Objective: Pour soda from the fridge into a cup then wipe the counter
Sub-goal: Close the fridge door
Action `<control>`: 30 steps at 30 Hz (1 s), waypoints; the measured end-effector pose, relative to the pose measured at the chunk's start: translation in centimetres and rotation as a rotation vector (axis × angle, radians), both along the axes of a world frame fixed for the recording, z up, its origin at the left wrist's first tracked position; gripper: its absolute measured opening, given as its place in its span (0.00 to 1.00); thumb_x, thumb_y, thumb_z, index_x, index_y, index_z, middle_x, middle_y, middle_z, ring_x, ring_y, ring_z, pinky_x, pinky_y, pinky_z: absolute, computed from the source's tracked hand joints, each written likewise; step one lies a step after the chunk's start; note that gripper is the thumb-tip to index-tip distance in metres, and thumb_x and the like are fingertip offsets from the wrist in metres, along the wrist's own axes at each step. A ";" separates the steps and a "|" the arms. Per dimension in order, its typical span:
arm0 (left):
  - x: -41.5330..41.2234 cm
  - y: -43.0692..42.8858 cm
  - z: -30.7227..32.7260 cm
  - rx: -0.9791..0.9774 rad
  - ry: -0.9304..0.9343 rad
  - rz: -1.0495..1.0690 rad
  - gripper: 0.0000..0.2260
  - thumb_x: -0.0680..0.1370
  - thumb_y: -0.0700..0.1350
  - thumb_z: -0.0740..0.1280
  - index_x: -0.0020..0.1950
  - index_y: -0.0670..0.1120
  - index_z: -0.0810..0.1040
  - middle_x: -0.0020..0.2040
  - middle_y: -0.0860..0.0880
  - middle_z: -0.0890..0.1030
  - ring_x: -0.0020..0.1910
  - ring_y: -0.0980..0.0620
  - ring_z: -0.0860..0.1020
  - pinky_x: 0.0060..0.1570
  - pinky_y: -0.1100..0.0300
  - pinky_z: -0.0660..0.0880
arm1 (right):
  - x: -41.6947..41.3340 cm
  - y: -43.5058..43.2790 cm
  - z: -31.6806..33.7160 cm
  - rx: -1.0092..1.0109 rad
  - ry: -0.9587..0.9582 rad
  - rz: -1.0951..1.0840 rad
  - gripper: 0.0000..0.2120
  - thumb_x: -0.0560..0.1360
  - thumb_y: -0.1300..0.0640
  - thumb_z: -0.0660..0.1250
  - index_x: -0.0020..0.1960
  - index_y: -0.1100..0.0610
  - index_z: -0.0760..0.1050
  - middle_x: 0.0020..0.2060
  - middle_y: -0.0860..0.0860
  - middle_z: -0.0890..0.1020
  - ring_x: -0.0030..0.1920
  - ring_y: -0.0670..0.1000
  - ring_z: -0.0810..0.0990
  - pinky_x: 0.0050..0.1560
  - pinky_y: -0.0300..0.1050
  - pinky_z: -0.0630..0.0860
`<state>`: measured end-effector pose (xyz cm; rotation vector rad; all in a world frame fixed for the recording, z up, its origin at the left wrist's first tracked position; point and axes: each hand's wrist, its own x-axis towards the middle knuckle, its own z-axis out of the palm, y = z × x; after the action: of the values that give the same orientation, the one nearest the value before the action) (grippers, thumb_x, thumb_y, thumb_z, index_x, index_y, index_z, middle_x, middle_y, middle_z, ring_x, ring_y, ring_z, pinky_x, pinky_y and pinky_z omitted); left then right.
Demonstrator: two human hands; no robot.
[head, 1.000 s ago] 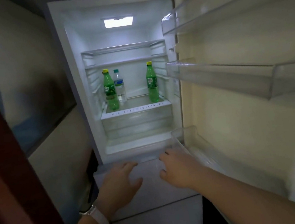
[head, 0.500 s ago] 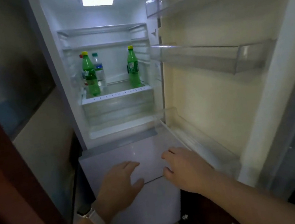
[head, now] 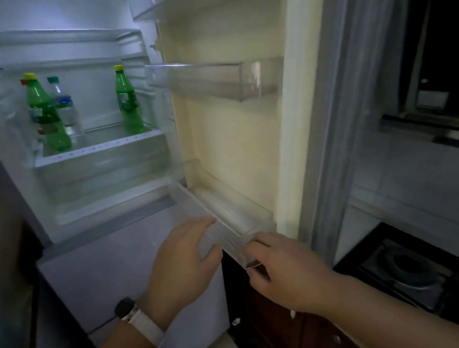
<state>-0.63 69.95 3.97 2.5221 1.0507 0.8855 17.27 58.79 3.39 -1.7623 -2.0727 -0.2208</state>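
The fridge point(head: 109, 249) stands open, its door point(head: 234, 132) swung to the right. On the inner shelf stand two green soda bottles with yellow caps, one at the left point(head: 46, 117) and one at the right point(head: 127, 99). A clear water bottle point(head: 64, 105) stands behind the left one, and a red-capped bottle is mostly hidden there. My left hand point(head: 182, 266), with a watch on the wrist, hovers with relaxed fingers in front of the lower fridge compartment. My right hand point(head: 288, 268) hovers below the door's bottom bin point(head: 228, 218). Both hands hold nothing.
Clear bins point(head: 215, 81) line the inside of the door. To the right lie a pale counter point(head: 430, 181), a dark stove burner point(head: 407, 269) and a dark window. Dark wooden cabinets point(head: 273, 330) stand below the counter. A wall is at the left.
The view has swung right and down, so the fridge sits further left in frame and the counter and stove came into sight. Both hands shifted right, still holding nothing.
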 end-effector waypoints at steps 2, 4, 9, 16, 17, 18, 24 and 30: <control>1.6 -1.2 0.7 0.021 -0.070 -0.018 0.23 0.74 0.57 0.62 0.68 0.52 0.74 0.65 0.53 0.77 0.64 0.54 0.72 0.63 0.68 0.60 | 1.8 -1.8 0.4 0.017 0.011 -0.039 0.16 0.76 0.46 0.55 0.55 0.52 0.76 0.49 0.47 0.77 0.49 0.49 0.76 0.44 0.49 0.76; 3.3 -2.6 1.4 0.038 -0.125 -0.036 0.23 0.74 0.55 0.64 0.69 0.53 0.73 0.64 0.57 0.74 0.65 0.56 0.71 0.64 0.65 0.61 | 3.9 -3.6 0.9 0.095 0.035 -0.084 0.15 0.76 0.48 0.57 0.56 0.52 0.77 0.49 0.47 0.78 0.47 0.47 0.76 0.42 0.46 0.78; 7.7 -6.4 3.0 0.056 -0.238 -0.040 0.25 0.74 0.55 0.64 0.72 0.53 0.69 0.66 0.61 0.68 0.67 0.64 0.63 0.67 0.66 0.58 | 10.0 -6.9 3.6 0.318 0.219 -0.191 0.16 0.75 0.50 0.58 0.58 0.55 0.77 0.51 0.46 0.77 0.48 0.43 0.73 0.41 0.41 0.74; 14.0 -11.0 2.7 0.109 -0.246 0.011 0.31 0.75 0.56 0.65 0.77 0.55 0.59 0.79 0.55 0.57 0.76 0.60 0.56 0.70 0.61 0.55 | 16.5 -6.9 6.2 0.192 0.440 -0.206 0.25 0.77 0.53 0.64 0.73 0.50 0.64 0.64 0.45 0.69 0.63 0.45 0.70 0.63 0.50 0.72; 14.8 -11.7 2.6 0.117 -0.250 0.014 0.32 0.76 0.55 0.66 0.78 0.56 0.57 0.79 0.56 0.54 0.76 0.62 0.54 0.70 0.62 0.55 | 16.8 -6.6 6.4 0.139 0.480 -0.199 0.27 0.78 0.52 0.64 0.75 0.48 0.60 0.69 0.45 0.68 0.66 0.46 0.69 0.66 0.50 0.71; 15.6 -12.3 2.5 0.114 -0.254 0.014 0.34 0.77 0.54 0.67 0.78 0.57 0.54 0.80 0.58 0.50 0.75 0.64 0.51 0.70 0.64 0.53 | 17.2 -6.2 6.5 0.088 0.526 -0.176 0.29 0.78 0.51 0.64 0.77 0.46 0.57 0.72 0.44 0.65 0.69 0.46 0.67 0.68 0.51 0.69; 18.8 -14.4 1.4 0.212 -0.136 0.104 0.38 0.76 0.53 0.67 0.78 0.58 0.47 0.80 0.53 0.41 0.79 0.56 0.46 0.73 0.60 0.53 | 17.8 -4.3 6.0 -0.095 0.638 0.067 0.37 0.74 0.44 0.64 0.77 0.39 0.48 0.75 0.39 0.63 0.71 0.42 0.66 0.70 0.52 0.69; 19.6 -14.5 -0.6 0.358 0.094 0.260 0.37 0.73 0.52 0.68 0.78 0.48 0.56 0.80 0.43 0.52 0.79 0.41 0.53 0.71 0.40 0.65 | 17.5 -4.0 6.2 -0.124 0.556 0.179 0.38 0.75 0.41 0.62 0.78 0.42 0.45 0.77 0.43 0.59 0.74 0.46 0.62 0.71 0.53 0.67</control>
<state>19.01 55.42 3.40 2.7804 1.3833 1.1222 34.78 54.80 9.58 -1.4706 -1.8365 0.4139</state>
